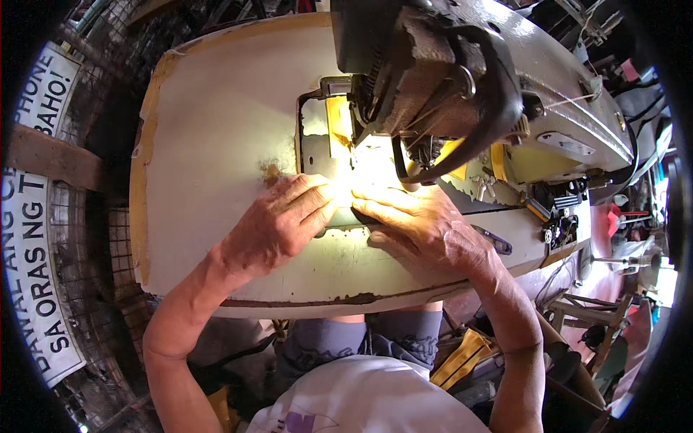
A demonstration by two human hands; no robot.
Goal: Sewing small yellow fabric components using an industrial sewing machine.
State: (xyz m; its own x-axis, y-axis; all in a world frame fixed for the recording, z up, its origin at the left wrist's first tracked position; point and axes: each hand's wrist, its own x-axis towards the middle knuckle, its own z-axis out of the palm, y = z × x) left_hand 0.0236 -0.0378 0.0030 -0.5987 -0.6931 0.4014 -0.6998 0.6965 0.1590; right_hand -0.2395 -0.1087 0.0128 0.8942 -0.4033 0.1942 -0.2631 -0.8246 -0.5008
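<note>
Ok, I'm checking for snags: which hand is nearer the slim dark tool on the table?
The right hand: the slim dark tool lies beside its wrist, while the left hand is well away to the left.

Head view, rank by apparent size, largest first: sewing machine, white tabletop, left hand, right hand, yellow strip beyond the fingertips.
1. White tabletop
2. Sewing machine
3. Left hand and right hand: too alike to rank
4. Yellow strip
</note>
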